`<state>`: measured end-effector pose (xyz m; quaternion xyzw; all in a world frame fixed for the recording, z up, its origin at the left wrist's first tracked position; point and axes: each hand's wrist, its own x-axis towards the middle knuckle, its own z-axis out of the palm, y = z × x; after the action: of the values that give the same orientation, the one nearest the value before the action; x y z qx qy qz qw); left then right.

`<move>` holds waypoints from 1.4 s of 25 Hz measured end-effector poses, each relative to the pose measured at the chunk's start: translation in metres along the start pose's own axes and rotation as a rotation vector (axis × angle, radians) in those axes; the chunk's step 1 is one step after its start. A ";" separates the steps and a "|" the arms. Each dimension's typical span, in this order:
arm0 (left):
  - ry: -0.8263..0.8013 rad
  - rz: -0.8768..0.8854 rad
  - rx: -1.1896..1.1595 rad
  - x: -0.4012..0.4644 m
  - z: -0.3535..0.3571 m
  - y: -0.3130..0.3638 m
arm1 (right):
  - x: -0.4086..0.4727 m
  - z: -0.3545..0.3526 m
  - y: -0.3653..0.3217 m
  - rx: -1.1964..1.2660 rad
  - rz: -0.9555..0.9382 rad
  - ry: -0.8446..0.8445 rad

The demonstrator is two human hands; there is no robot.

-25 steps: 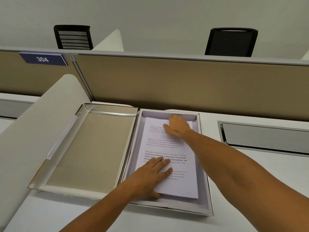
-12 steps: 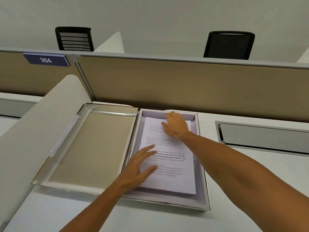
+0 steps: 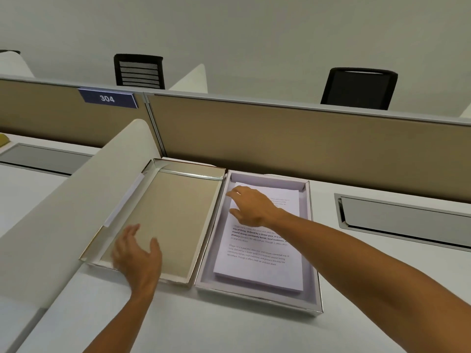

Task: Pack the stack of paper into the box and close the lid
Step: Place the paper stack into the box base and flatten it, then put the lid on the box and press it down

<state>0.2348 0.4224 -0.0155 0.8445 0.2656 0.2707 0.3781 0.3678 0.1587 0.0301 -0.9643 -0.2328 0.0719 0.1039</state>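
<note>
A shallow white box (image 3: pixel 314 284) lies open on the desk, with a stack of printed paper (image 3: pixel 260 266) flat inside it. Its hinged lid (image 3: pixel 178 212), tan inside, lies open flat to the left of the box. My right hand (image 3: pixel 251 208) hovers palm down over the upper part of the paper, fingers spread, holding nothing. My left hand (image 3: pixel 139 256) is blurred over the near part of the lid, fingers apart and empty.
A curved white side divider (image 3: pixel 63 215) rises along the lid's left edge. A tan partition (image 3: pixel 305 149) stands right behind the box. A grey cable tray flap (image 3: pixel 405 217) is set in the desk to the right. Two black chairs stand beyond the partition.
My left hand has lifted off the lower part of the paper and swung left over the open lid. My right hand has shifted left across the top of the paper.
</note>
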 end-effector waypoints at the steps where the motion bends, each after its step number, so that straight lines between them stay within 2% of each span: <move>1: 0.070 -0.072 0.082 0.000 -0.001 -0.008 | -0.002 -0.001 -0.004 0.015 0.006 -0.009; 3: 0.063 -0.218 0.142 0.000 0.000 -0.020 | -0.002 -0.002 -0.009 0.047 0.021 -0.029; 6: -0.054 -0.290 0.148 -0.005 -0.017 -0.032 | -0.019 -0.013 -0.036 0.062 0.031 -0.019; 8: -0.079 -0.412 0.079 -0.004 -0.011 -0.033 | -0.021 -0.016 -0.039 0.100 0.033 -0.015; 11: -0.071 -0.442 -0.028 -0.006 -0.013 -0.037 | -0.031 -0.017 -0.049 0.204 0.074 -0.007; 15: -0.008 -0.570 -0.267 -0.006 -0.022 -0.041 | -0.044 -0.020 -0.058 0.335 0.128 0.023; 21: 0.054 -0.425 -0.483 -0.017 -0.039 -0.034 | -0.058 -0.045 -0.073 0.596 0.195 0.116; 24: 0.032 -0.320 -0.555 -0.025 -0.046 -0.025 | -0.061 -0.056 -0.086 0.673 0.176 0.149; 28: 0.079 -0.265 -0.685 -0.032 -0.049 0.000 | -0.063 -0.068 -0.104 0.749 0.135 0.151; 32: -0.014 -0.116 -0.740 -0.031 -0.053 0.030 | -0.063 -0.075 -0.121 0.834 0.108 0.145; 35: -0.104 0.045 -0.683 -0.044 -0.053 0.056 | -0.063 -0.086 -0.132 1.082 0.153 0.151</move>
<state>0.1822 0.3879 0.0477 0.6876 0.1213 0.3089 0.6458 0.2712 0.2304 0.1500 -0.7900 -0.0837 0.1191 0.5955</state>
